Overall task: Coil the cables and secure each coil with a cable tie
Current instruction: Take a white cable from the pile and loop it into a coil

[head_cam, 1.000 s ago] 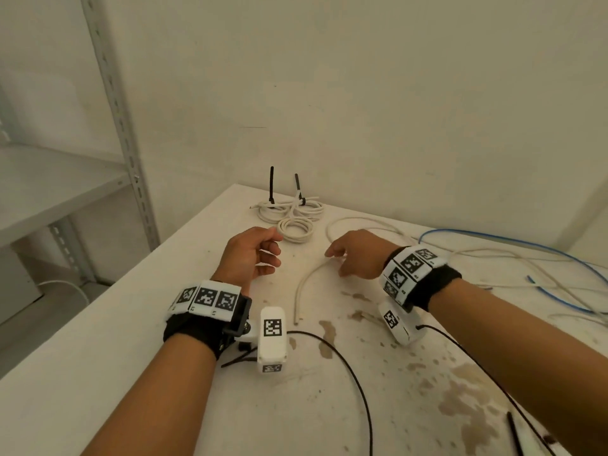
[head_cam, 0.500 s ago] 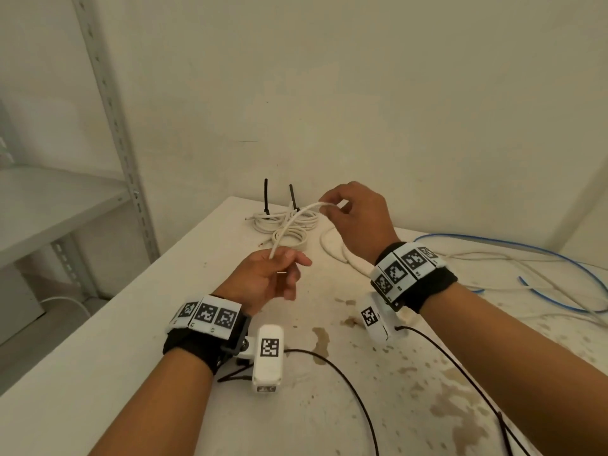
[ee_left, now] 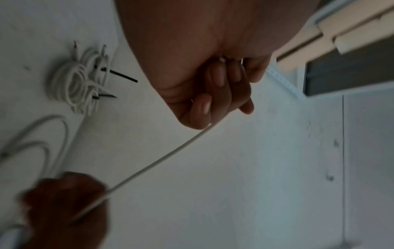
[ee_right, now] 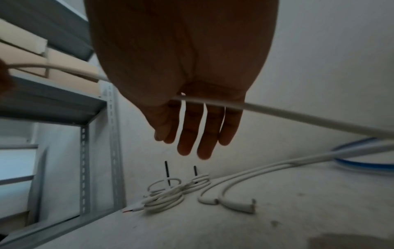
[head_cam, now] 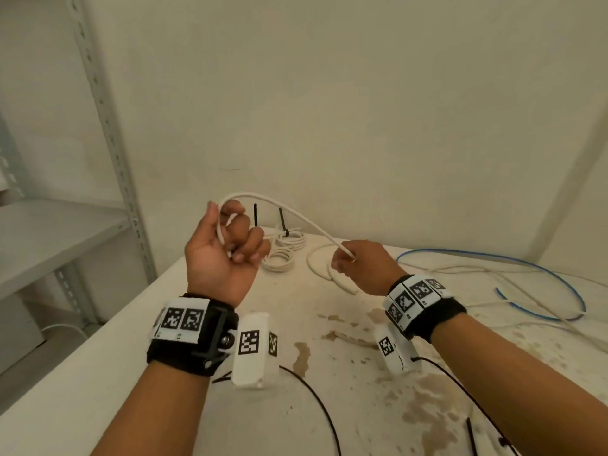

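Observation:
A long white cable (head_cam: 309, 225) arcs through the air between my two hands. My left hand (head_cam: 227, 251) is raised palm-up above the table, its fingers curled round the cable's end (ee_left: 160, 158), which loops over the index finger. My right hand (head_cam: 358, 268) is lower and to the right and holds the same cable (ee_right: 298, 118) against the base of its fingers (ee_right: 192, 131), which hang fairly straight. The rest of that cable lies in loose loops on the table (head_cam: 131, 340). Behind the hands lie white coils (head_cam: 284, 248) bound with black cable ties (head_cam: 255, 213) that stick up.
A blue cable (head_cam: 526, 264) and more loose white cable sprawl over the table's right side. One loose black tie (head_cam: 471, 436) lies at the near right. A grey metal shelf (head_cam: 49, 232) stands left of the stained table. Walls close off the back.
Both hands picked the white cable up off the table. The left hand took the end and rose palm-up; the right hand, lifted high half a second ago, slid down along the cable to the right.

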